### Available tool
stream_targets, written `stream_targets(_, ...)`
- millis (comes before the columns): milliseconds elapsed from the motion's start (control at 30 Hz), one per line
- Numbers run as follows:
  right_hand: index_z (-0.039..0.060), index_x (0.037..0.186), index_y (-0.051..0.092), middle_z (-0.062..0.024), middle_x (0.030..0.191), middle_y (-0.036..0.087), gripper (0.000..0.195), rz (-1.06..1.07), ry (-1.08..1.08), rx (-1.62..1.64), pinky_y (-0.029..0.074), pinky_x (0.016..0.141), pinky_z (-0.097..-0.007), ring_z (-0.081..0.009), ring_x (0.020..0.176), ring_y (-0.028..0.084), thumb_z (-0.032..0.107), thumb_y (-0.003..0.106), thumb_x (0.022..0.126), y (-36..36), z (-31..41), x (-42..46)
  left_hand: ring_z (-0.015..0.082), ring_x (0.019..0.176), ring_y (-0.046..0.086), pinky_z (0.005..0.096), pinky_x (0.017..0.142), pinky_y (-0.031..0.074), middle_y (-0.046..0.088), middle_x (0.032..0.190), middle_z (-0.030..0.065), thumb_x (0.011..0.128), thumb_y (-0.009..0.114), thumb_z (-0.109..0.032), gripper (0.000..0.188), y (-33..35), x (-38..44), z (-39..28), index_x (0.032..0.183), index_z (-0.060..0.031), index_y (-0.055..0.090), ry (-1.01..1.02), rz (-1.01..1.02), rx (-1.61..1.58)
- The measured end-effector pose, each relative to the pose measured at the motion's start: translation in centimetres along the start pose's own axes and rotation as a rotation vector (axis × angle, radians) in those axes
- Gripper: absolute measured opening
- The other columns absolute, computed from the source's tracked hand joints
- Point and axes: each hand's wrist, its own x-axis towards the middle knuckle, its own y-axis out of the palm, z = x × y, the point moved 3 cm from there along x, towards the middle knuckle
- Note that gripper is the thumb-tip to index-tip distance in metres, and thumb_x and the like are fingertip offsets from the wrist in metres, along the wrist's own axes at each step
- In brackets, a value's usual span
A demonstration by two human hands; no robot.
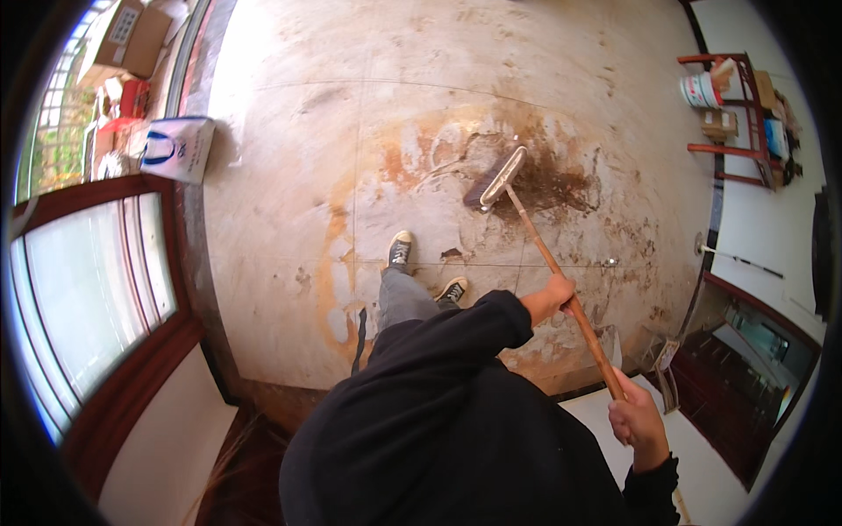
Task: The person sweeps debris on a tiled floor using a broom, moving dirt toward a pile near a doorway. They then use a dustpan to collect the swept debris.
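Note:
A push broom (543,248) with a long bamboo-like wooden handle slants across the floor in front of me. Its broom head (505,176) has dark bristles, which rest on a brown-stained patch. My left hand (554,295) reaches across my body and is wrapped around the middle of the handle. Closer to me, my right hand (637,411) grips the handle near its upper end. Brown and rust-coloured stains (559,187) spread over the concrete floor (283,164) around the bristles.
My sneakers (400,250) are left of the handle. A white bag with blue handles (177,150) stands by the doorway at left, near cardboard boxes (128,43). At right, a red-brown wooden chair or stool (750,98) stands with a white bucket (700,90) beside it.

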Motion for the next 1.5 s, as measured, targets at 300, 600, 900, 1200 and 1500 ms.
stream_targets(300,0.0051,0.139,0.020,0.0023,0.048,0.034,0.071,0.098,0.006,0.072,0.026,0.032,-0.0221,-0.0069,0.034,0.032,-0.003,0.048,0.075,1.2,-3.6,-3.6,0.0298,0.050,0.059,0.0364,0.042,0.054,0.059,0.072,0.0203,0.089,0.045,-0.017,0.026,-3.8,-6.8,0.3,0.090,0.0095,0.047,-0.015,0.046,0.094)
stream_targets(600,0.0066,0.139,0.023,0.0013,0.052,0.039,0.072,0.468,-0.026,-0.248,0.027,0.033,-0.0199,-0.0056,0.034,0.033,-0.004,0.049,0.073,5.6,-0.2,5.0,0.0307,0.064,0.062,0.0455,0.050,0.055,0.059,0.079,0.0185,0.089,0.043,-0.015,0.023,-17.8,-12.0,-0.4,0.102,0.0034,0.038,0.021,-0.346,-0.238)
stream_targets(900,0.0102,0.139,0.025,-0.0012,0.064,0.046,0.066,0.816,-0.021,-0.513,0.031,0.036,-0.0182,-0.0048,0.040,0.038,-0.001,0.051,0.079,17.9,0.4,19.0,0.0265,0.054,0.058,0.0421,0.044,0.050,0.056,0.068,0.0143,0.086,0.044,-0.017,0.020,-36.9,-12.2,3.2,0.086,0.0032,0.047,0.308,-0.856,-0.394)
stream_targets(1200,0.0053,0.138,0.024,0.0036,0.054,0.037,0.067,0.449,0.061,-0.128,0.026,0.032,-0.0197,-0.0044,0.037,0.031,-0.001,0.051,0.078,0.5,-4.9,10.5,0.0278,0.056,0.061,0.0386,0.050,0.051,0.060,0.068,0.0151,0.081,0.054,-0.021,0.023,-17.1,0.3,8.3,0.078,0.0018,0.056,0.121,-0.534,0.614)
stream_targets(1500,0.0118,0.139,0.025,0.0007,0.055,0.043,0.068,-0.068,-0.034,-0.261,0.030,0.032,-0.0234,-0.0071,0.037,0.038,-0.002,0.050,0.077,-11.0,-7.6,2.9,0.0274,0.047,0.056,0.0383,0.038,0.049,0.058,0.069,0.0163,0.086,0.044,-0.018,0.025,5.8,6.1,9.0,0.096,0.0056,0.041,-0.001,0.017,-0.064)
